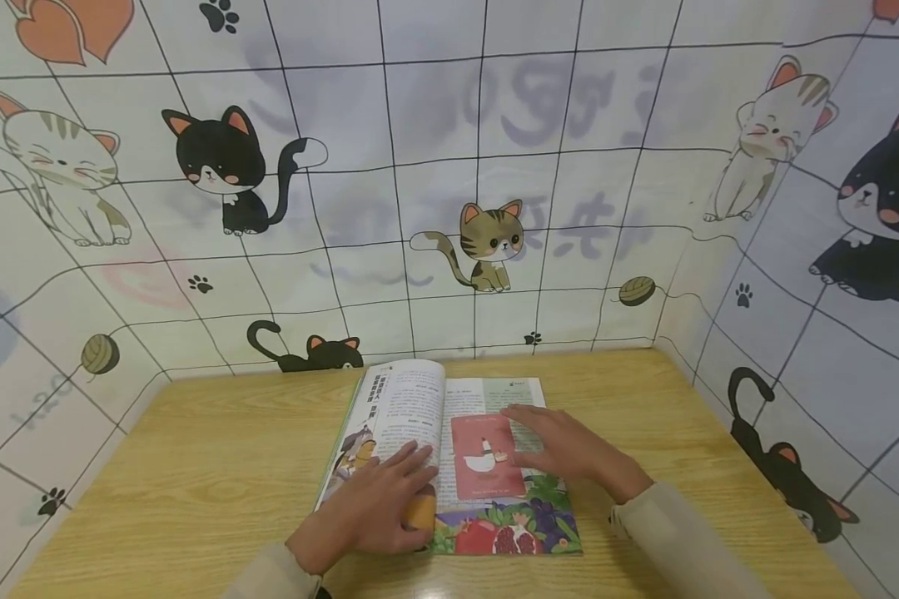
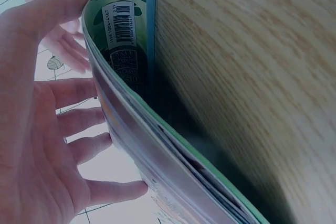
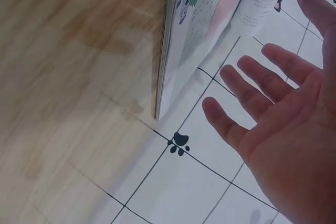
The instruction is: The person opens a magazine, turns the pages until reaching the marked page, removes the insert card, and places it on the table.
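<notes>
An open magazine (image 1: 408,403) lies on the wooden table, its left pages bowed upward near the spine. My left hand (image 1: 374,503) rests on those left pages with its fingers spread. In the left wrist view its fingertips touch the curved pages, and a barcode label (image 2: 122,27) shows on the green cover underneath. A pink-red card (image 1: 487,441) with a white picture lies on the right page. My right hand (image 1: 569,449) is over the right edge of that page, beside the card. In the right wrist view its loosely extended fingers (image 3: 241,90) appear apart from the magazine.
The wooden tabletop (image 1: 217,466) extends on both sides of the magazine. Behind it and on both sides stand walls (image 1: 434,183) covered in white grid-lined sheeting with cartoon cats, paw prints and yarn balls.
</notes>
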The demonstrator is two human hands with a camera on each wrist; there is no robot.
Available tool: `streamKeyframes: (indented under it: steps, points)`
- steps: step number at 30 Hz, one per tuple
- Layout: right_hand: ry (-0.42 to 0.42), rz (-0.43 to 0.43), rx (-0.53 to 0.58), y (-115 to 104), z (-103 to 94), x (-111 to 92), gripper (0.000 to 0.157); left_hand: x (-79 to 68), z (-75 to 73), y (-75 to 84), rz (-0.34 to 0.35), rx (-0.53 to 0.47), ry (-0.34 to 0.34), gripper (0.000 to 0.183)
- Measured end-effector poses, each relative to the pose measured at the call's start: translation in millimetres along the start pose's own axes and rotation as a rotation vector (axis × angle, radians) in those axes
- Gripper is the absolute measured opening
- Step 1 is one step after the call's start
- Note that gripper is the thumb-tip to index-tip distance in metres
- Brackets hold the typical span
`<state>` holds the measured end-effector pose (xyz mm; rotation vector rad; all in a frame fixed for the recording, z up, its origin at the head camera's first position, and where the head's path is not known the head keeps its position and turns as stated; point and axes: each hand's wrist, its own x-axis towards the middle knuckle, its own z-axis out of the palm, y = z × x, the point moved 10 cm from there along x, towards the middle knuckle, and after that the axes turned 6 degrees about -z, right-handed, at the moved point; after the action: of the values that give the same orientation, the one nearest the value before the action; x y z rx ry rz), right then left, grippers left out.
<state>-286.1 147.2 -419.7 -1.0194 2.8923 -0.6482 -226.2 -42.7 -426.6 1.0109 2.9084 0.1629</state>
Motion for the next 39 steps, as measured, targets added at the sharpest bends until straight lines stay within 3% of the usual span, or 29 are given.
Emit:
streamKeyframes:
  steps: [14, 20, 32, 39]
  points:
    - [-0.072, 0.006, 0.049, 2.2, 19.7, 34.5, 0.075, -0.1, 0.2, 2.0, 0.005, 0.005, 0.009, 0.068]
    - [-0.111, 0.019, 0.088, 3.0, 27.6, 40.0, 0.08, 0.4, 1.4, 1.9, 0.0, 0.002, 0.007, 0.068]
    - [-0.122, 0.096, 0.022, 12.8, 34.1, 45.0, 0.077, 0.8, 3.0, 1.0, -0.007, 0.011, 0.005, 0.069]
    - [-0.12, 0.079, -0.006, 12.7, 34.2, 48.4, 0.076, 1.4, 3.5, 1.5, -0.003, 0.007, 0.003, 0.07]
